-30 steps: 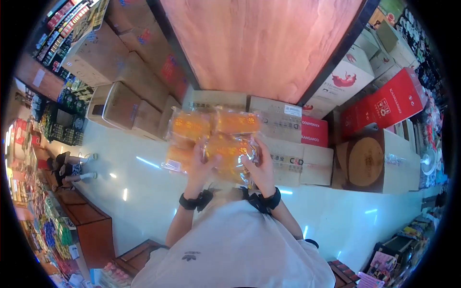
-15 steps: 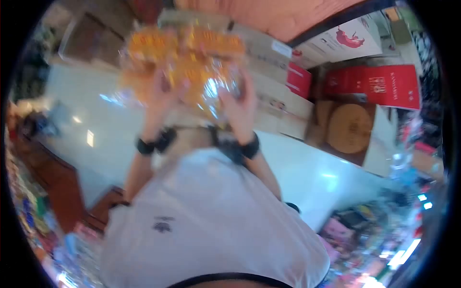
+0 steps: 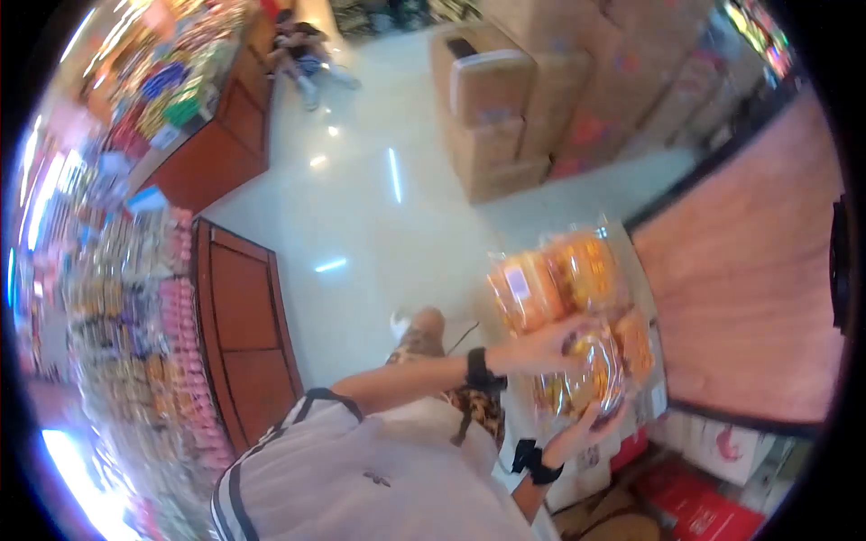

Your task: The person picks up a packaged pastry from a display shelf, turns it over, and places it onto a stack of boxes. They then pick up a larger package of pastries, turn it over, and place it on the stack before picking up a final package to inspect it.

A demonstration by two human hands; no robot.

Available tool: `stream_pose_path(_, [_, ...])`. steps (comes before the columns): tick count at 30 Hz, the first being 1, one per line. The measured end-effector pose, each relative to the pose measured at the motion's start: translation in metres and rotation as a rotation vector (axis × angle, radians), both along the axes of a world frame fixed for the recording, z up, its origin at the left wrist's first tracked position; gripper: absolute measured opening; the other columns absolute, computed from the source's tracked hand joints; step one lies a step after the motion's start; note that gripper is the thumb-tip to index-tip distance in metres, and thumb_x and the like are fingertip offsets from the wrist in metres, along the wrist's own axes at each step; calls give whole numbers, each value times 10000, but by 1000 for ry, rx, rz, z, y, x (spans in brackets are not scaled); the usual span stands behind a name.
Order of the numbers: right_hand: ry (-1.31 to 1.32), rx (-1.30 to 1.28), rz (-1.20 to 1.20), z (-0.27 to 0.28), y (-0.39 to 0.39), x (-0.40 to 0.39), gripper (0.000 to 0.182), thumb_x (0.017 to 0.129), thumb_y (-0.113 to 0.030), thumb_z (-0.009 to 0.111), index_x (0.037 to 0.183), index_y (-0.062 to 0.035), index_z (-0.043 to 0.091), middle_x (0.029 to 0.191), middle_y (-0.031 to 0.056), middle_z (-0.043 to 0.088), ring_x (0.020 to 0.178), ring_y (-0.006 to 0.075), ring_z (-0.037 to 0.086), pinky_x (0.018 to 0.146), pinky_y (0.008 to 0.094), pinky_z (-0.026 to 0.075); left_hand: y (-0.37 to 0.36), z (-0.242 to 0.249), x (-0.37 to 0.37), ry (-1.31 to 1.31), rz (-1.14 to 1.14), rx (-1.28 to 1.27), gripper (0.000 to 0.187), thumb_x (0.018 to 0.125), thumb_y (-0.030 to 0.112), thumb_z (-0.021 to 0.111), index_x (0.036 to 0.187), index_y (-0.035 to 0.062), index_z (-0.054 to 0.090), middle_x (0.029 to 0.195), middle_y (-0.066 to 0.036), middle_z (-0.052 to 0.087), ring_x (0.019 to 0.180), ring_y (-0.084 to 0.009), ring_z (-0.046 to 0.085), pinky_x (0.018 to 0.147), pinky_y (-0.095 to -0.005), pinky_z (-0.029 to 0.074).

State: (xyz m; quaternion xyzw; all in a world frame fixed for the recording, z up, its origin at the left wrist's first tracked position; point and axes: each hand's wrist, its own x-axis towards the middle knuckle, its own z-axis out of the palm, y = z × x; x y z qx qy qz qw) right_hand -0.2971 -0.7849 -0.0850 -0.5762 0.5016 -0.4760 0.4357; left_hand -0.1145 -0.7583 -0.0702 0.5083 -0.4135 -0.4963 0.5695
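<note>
Both hands are around a clear plastic package with yellow-orange contents (image 3: 577, 383), at the lower right. My left hand (image 3: 541, 350) grips its upper left side, and my right hand (image 3: 582, 433) grips its lower edge. Just above lie an orange package with a white label (image 3: 526, 288) and a yellow-orange package (image 3: 586, 269). Another orange package (image 3: 635, 343) sits to the right of the held one. These packages rest on cardboard boxes (image 3: 649, 298).
A pinkish wooden panel (image 3: 749, 279) with a dark edge stands at the right. Stacked cartons (image 3: 492, 99) are at the top. Red-brown cabinets (image 3: 239, 325) and packed goods (image 3: 135, 361) line the left. A seated person (image 3: 302, 54) is far off on the floor.
The view has swung left, so the packages and hands now appear at the lower right. Both hands still hold a package. The aisle, cabinets and distant person have come into view.
</note>
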Motion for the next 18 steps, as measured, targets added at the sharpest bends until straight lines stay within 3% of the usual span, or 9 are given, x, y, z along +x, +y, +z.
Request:
stream_pose_path(4, [-52,-69,44,6,-4,0,587,928,-198,623,1425,2,385,1473,197,378,1334,299,394,1109,416,322,2,19,4,-118,78,-73,706,862,225,709,1455,103,345,1213,-107,571,1077,-191,562,872,-314,482])
stream_pose_path(6, [-36,-82,43,15,-1,1,581,934,-193,617,1424,15,384,1467,200,382,1317,310,413,1086,416,354,-10,-2,-4,-216,148,-273,711,867,214,694,1467,109,327,1080,-99,594,963,-180,584,805,-317,493])
stream_pose_path(7, [-31,-110,56,10,-2,-2,581,934,-168,607,1435,2,366,1462,192,384,1300,302,428,1071,412,370,-5,7,-3,-228,121,-269,715,874,228,687,1476,119,316,981,-116,607,867,-196,603,772,-335,504])
stream_pose_path(10, [-109,-129,45,4,2,-16,543,940,-172,613,1406,4,397,1456,177,390,1314,292,403,1086,417,350,10,45,-2,-326,21,-226,740,881,229,675,1496,116,280,970,-157,649,815,-224,640,755,-365,524])
stream_pose_path(12, [-90,-99,-6,48,31,-4,550,936,-170,594,1417,-4,387,1471,188,357,1332,303,381,1095,422,339,33,77,-3,-341,6,-247,740,889,216,664,1503,108,264,1059,-167,624,910,-227,623,806,-364,512])
stream_pose_path(14, [-35,-136,-60,41,34,-9,642,929,-162,633,1468,-13,318,1458,230,373,1290,329,427,1080,418,353,44,79,-6,-353,71,-354,741,897,200,654,1509,101,249,1172,-172,578,1020,-230,586,865,-363,490])
stream_pose_path(16, [-135,-190,82,59,55,2,637,934,-166,625,1470,-16,316,1468,219,362,1306,315,408,1081,411,349,59,56,-11,-366,210,-533,741,903,182,644,1514,96,234,1307,-173,508,1144,-232,527,931,-364,459])
stream_pose_path(17, [-180,-214,153,65,67,7,635,936,-168,621,1471,-17,315,1473,214,357,1313,308,399,1082,407,347,81,60,-4,-238,128,-484,737,916,167,631,1517,85,212,1446,-150,378,1279,-213,405,1024,-351,396])
stream_pose_path(18, [-94,-233,193,67,77,16,635,936,-170,622,1472,-19,315,1473,207,360,1311,302,400,1077,404,351,102,58,3,-208,181,-423,737,922,166,627,1517,80,202,1449,-146,378,1272,-205,412,1018,-350,405])
